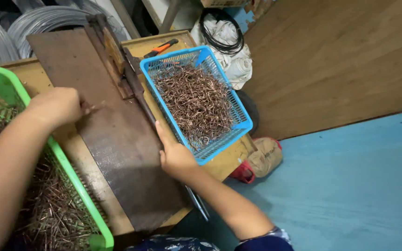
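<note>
A worker's left hand (57,105) pinched thin, stiff copper-coloured wire pieces (95,107) on a dark metal plate (117,139), likely light and springy, while the right hand (177,157) gripped the cutter's long lever (140,95) beside a blue basket (243,122).

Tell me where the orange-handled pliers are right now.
In the head view, the orange-handled pliers lie at the workbench's far edge, just beyond the blue basket's top-left corner, beside the metal plate.

The wooden desk (229,163) carries a dark metal plate (117,135) in the middle; a blue basket (244,122) on its right side; a green basket (73,181) on its left; orange-handled pliers (162,47) at the far edge
</note>
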